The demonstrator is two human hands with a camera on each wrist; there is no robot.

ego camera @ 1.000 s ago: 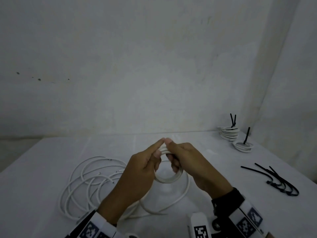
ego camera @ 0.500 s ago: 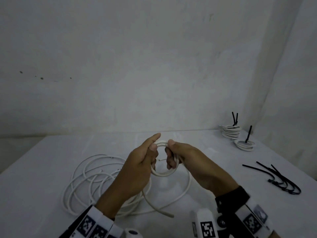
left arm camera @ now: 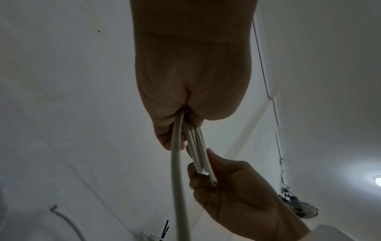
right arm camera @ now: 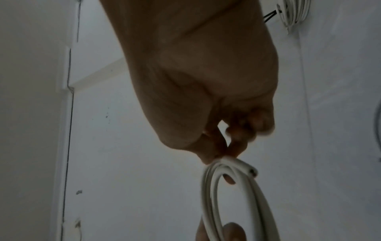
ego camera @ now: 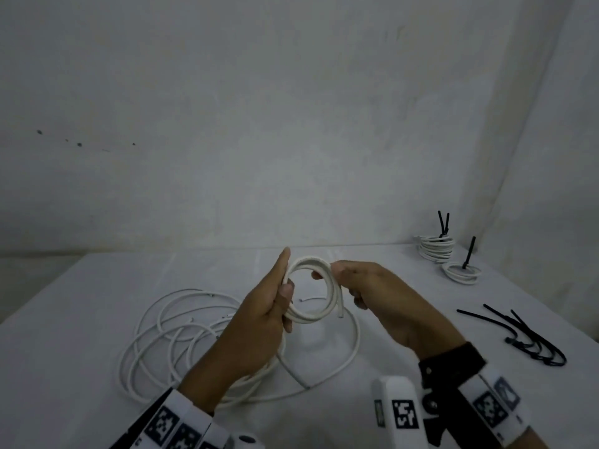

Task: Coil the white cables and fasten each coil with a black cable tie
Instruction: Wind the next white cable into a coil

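Note:
Both hands hold a small coil of white cable upright above the table. My left hand grips the coil's left side, thumb pressed on the loops. My right hand pinches the coil's upper right between thumb and forefinger. A cut cable end hangs at the coil's lower right. In the left wrist view several cable strands run out of my left hand toward the right hand. The right wrist view shows my right hand pinching the coil. Loose black cable ties lie at the right.
A pile of loose white cables lies on the white table at the left, below my left arm. Two tied coils with black tie tails stand at the back right corner. Walls close the back and right.
The hands have drawn apart, widening the small coil between them and turning it to face me. The free cable end now hangs at the coil's lower right.

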